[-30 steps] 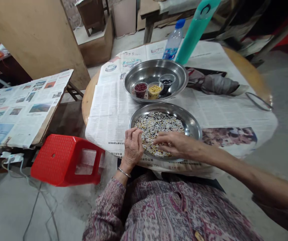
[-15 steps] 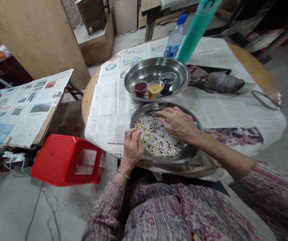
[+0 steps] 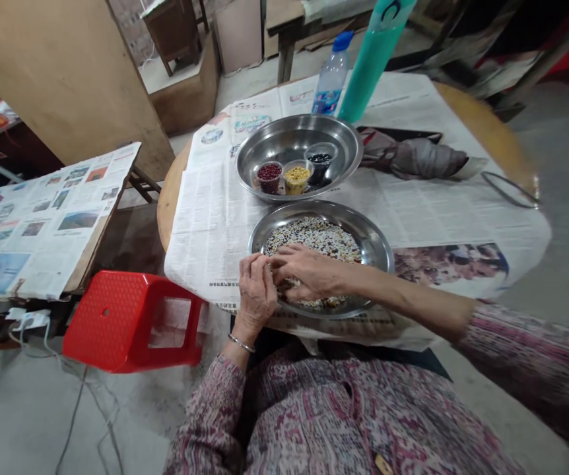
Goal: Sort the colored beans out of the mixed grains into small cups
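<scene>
A steel basin near the table's front edge holds a layer of white grains mixed with yellow, dark red and black beans. At the basin's left rim, my left hand has its fingers curled over the edge. My right hand is low in the basin over the grains, its fingers drawn in beside the left fingertips; what they hold, if anything, is hidden. Behind stands a second steel basin with plastic cups of red beans, yellow beans and black beans.
Newspaper covers the round table. A water bottle and a tall green bottle stand at the back. A folded umbrella-like bundle lies right. A red stool and another papered table are at left.
My right hand has moved left and toward me across the grains, ending against my left fingertips. The left hand stays at the basin rim. The view has shifted slightly.
</scene>
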Available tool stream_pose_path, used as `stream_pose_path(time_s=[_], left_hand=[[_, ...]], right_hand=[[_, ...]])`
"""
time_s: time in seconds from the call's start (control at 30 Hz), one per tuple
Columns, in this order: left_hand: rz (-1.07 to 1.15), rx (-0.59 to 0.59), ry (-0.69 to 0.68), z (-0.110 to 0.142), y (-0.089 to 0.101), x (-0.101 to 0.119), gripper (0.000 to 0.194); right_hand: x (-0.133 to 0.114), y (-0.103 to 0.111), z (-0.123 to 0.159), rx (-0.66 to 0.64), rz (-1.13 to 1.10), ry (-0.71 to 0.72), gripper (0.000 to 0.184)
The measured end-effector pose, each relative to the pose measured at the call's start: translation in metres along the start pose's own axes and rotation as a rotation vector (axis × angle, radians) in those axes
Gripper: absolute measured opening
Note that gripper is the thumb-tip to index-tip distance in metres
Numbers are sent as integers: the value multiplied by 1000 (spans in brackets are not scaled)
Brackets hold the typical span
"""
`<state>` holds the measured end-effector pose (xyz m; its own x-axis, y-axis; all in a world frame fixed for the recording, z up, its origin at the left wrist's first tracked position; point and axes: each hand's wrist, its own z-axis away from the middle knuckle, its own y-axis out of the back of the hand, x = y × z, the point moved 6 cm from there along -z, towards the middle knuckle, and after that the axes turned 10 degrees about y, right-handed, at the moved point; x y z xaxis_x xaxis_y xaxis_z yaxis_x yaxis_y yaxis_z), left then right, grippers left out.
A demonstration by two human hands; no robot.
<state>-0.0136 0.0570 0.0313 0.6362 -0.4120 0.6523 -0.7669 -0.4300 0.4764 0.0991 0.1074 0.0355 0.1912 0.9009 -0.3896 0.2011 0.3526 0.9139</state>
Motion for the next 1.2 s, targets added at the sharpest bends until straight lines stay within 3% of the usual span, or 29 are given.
stream_pose_path(time_s=[0.1,0.17,0.33,0.4,0.47,0.53,0.7,0.9,0.97,1.07,1.2], left_hand=[[4,-10,-1,0,0,1,21],[0,-8,-6,-1,1,2,21],[-7,8,-12,-1,1,2,19],[4,6,-7,-1,1,1,20],[11,2,1,0,1,0,20],[7,-3,2,0,0,0,21],[-25,0,-11,-1,1,2,20],[-16,-9,-13,0,1,3,19],[-11,-12,-10,0,1,3,20],[-3,-12,-5,0,1,2,20],[-6,-12,-8,0,1,2,20]], right_hand=[[0,7,26,-18,130,60,6],[15,17,43,44,243,7,5],[60,41,84,362,258,-356,23],[69,37,96,414,205,-528,29],[71,26,99,388,176,-626,37],[66,15,92,349,161,-627,43],[43,2,63,269,-57,-461,19],[-8,-3,48,224,-173,-287,21],[-15,-8,47,200,-152,-242,24],[0,-6,48,249,-33,-278,28],[41,15,57,396,115,-435,34]])
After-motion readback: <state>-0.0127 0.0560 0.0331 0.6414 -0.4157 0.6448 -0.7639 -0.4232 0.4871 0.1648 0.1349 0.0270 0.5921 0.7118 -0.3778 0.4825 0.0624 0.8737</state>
